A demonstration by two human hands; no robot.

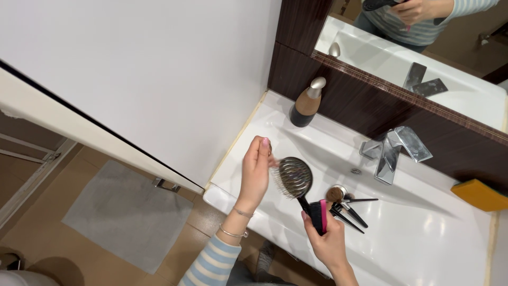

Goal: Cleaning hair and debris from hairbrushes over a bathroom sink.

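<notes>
My right hand (329, 244) grips the black handle of an oval hairbrush (294, 177) over the white washbasin (423, 238). The same hand also holds a black and pink comb (319, 216). The brush's bristles point towards my left hand (255, 172). That hand is raised beside the brush head, its fingers pressed together with the tips at the bristles. I cannot tell whether anything is pinched between them. Two thin bracelets sit on the left wrist.
Several makeup brushes (346, 207) lie in the basin beside my right hand. A brown and black soap dispenser (307, 104) stands at the back corner, with a chrome tap (392, 150) and a yellow block (479, 194) along the mirror wall. A grey mat (126, 213) lies on the floor.
</notes>
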